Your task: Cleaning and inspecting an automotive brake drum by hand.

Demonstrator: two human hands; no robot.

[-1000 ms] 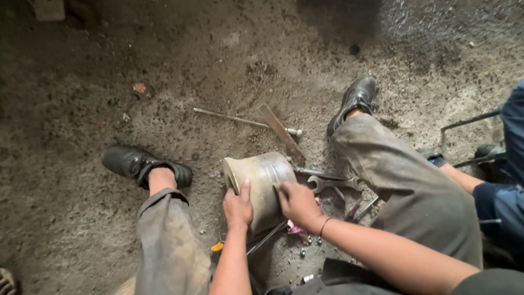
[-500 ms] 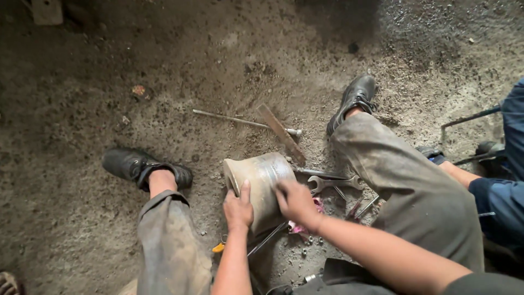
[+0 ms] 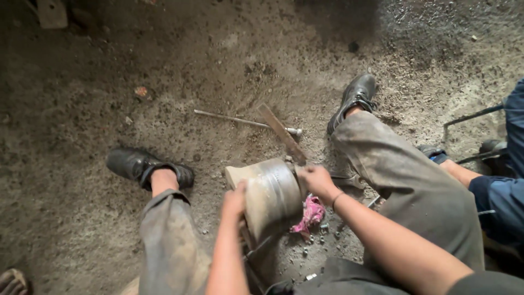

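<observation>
Down on the dirt floor (image 3: 109,82), a person is sitting with knees spread, and both bare hands are resting on a dusty metal cylinder (image 3: 270,194) that is lying tilted between the legs, near the bottom edge of the floor in view. The left hand (image 3: 234,201) is pressing against the cylinder's near left side, fingers curled onto the rim rather than closed around anything. The right hand (image 3: 315,180) is gripping the cylinder's upper right edge, fingers wrapping over the metal; how tightly is hard to tell.

Just beside the cylinder, under the right forearm, a pink rag (image 3: 310,214) is lying crumpled on the ground, with small bolts or nuts (image 3: 316,240) scattered around it. Beyond the cylinder, a flat rusty bar (image 3: 282,134) is lying slantwise, crossing a thin metal rod (image 3: 245,121) that is stretching towards the left. The person's black shoes are planted well apart: the left shoe (image 3: 139,165) towards the left edge, the right shoe (image 3: 355,98) farther up.

At the right edge, another person's blue sleeve (image 3: 499,202) and forearm are reaching in close behind the right knee.
</observation>
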